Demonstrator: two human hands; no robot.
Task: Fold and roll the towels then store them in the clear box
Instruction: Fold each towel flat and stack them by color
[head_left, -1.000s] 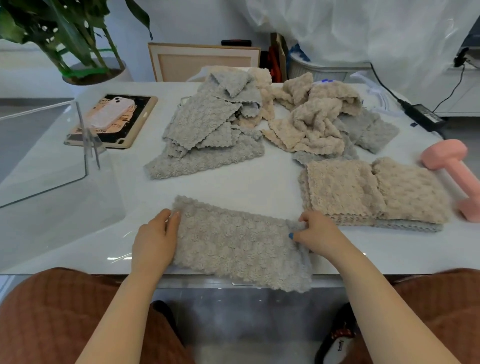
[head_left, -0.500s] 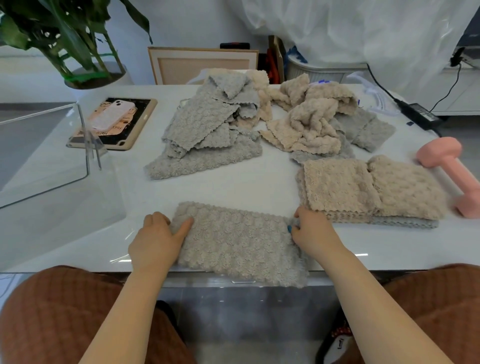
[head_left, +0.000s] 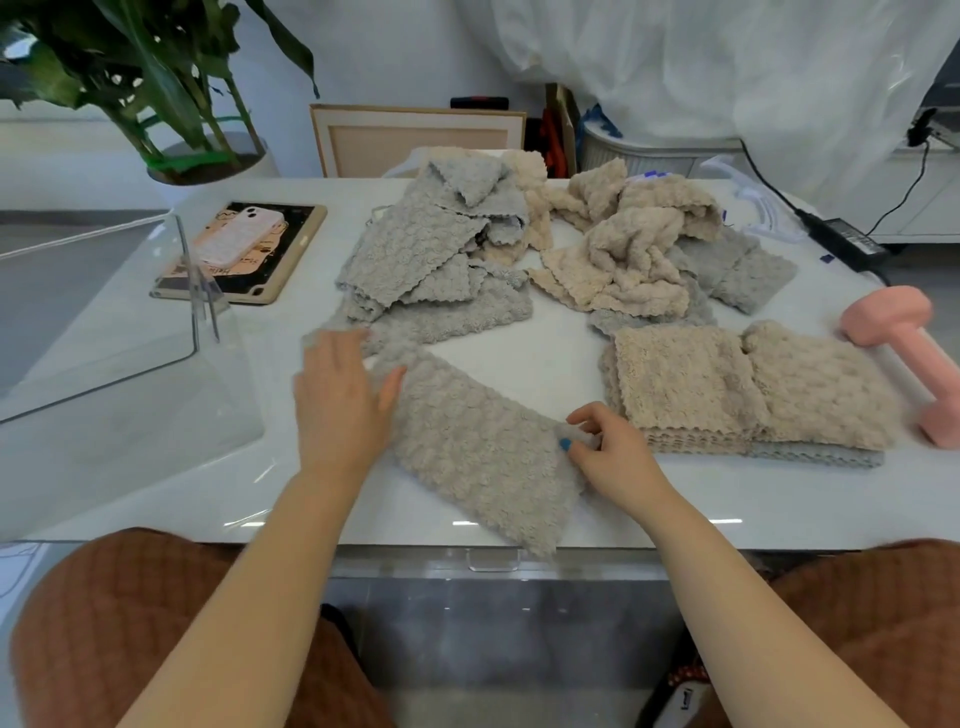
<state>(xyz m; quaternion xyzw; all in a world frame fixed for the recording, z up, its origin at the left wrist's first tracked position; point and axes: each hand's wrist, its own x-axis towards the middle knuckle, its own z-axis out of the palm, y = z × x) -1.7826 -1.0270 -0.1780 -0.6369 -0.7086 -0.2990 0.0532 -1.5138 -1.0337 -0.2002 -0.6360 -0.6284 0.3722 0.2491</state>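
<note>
The folded grey towel (head_left: 483, 447) lies slantwise at the table's (head_left: 561, 364) front edge, between your 2 hands. Your left hand (head_left: 337, 400) lies flat on its far end, fingers straight; your right hand (head_left: 608, 452) pinches its right corner. The clear box (head_left: 104, 322) stands to the left, a folded stack (head_left: 727, 395) just right, loose towels (head_left: 431, 260) behind

A white marble table (head_left: 561, 358) stands before a pale wall (head_left: 395, 52), a potted plant (head_left: 156, 83) and draped white sheeting (head_left: 727, 67).

Head view: worn on the head, directed forward and down over the table (head_left: 561, 358).
Nearness: the table edge is seen close, low in the frame.
</note>
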